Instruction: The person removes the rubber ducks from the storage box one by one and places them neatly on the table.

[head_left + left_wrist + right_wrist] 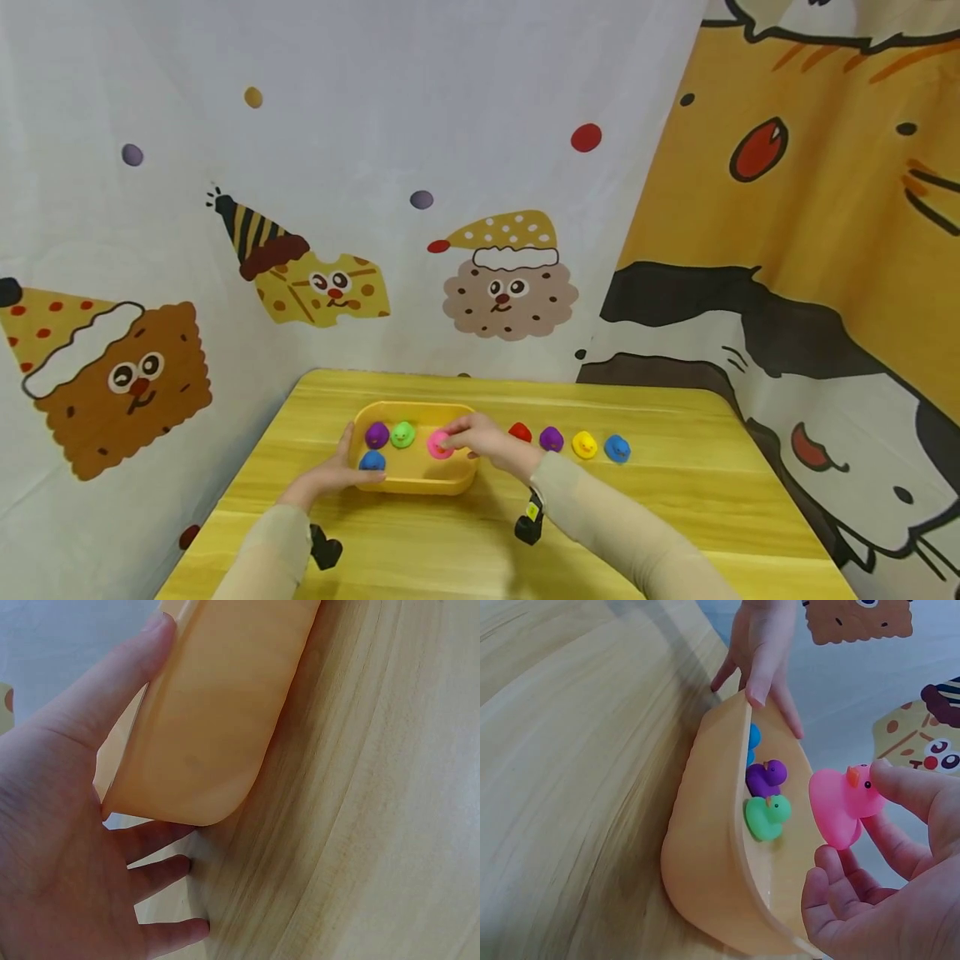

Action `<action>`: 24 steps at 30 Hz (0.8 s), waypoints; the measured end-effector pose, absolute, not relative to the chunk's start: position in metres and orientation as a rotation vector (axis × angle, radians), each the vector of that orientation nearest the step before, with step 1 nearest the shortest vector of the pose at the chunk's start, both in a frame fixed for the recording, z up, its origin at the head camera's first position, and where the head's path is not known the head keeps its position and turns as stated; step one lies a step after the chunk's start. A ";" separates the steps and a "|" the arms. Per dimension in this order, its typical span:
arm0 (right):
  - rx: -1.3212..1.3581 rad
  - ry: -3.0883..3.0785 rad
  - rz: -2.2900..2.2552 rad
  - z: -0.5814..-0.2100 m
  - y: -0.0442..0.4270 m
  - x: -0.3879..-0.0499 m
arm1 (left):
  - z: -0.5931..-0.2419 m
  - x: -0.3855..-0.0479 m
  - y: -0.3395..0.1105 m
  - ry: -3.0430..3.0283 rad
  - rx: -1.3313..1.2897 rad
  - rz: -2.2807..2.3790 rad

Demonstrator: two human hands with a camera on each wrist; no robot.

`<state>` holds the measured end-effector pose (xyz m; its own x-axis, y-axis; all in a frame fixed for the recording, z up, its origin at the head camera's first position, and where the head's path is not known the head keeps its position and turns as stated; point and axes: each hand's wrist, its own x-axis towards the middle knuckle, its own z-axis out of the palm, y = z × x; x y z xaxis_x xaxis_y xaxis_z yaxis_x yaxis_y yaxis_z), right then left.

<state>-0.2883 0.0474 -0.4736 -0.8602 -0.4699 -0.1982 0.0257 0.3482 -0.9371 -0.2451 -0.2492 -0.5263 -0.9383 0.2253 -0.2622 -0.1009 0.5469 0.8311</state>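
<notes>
A pink rubber duck (840, 806) is pinched between the thumb and fingers of my right hand (483, 437), over the right part of a yellow plastic basket (416, 486). My left hand (335, 473) rests against the basket's left end. Its thumb (127, 679) lies along the rim, and its other fingers are spread and fairly straight around the end. Inside the basket sit a purple duck (377, 434), a green duck (403, 434) and a blue duck (372, 462), the blue one partly hidden in the right wrist view.
Right of the basket, a row holds a red duck (520, 432), a purple duck (551, 439), a yellow duck (584, 445) and a blue duck (617, 448). My right hand partly covers the red one. The wooden table (675, 517) meets a printed cloth backdrop (480, 108).
</notes>
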 end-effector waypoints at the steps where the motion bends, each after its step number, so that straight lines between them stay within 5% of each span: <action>1: -0.386 2.186 -1.524 -0.473 0.049 -0.288 | -0.526 -0.246 -0.249 2.449 0.088 1.337; 24: -0.283 2.229 -1.580 -0.474 0.112 -0.283 | -0.524 -0.248 -0.248 2.453 0.036 1.262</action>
<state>-0.2835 0.1116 -0.4740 -0.9027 -0.3821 -0.1979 0.0601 0.3434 -0.9373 -0.2477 -0.2479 -0.5236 -0.9273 0.1933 -0.3206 -0.1486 0.5960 0.7891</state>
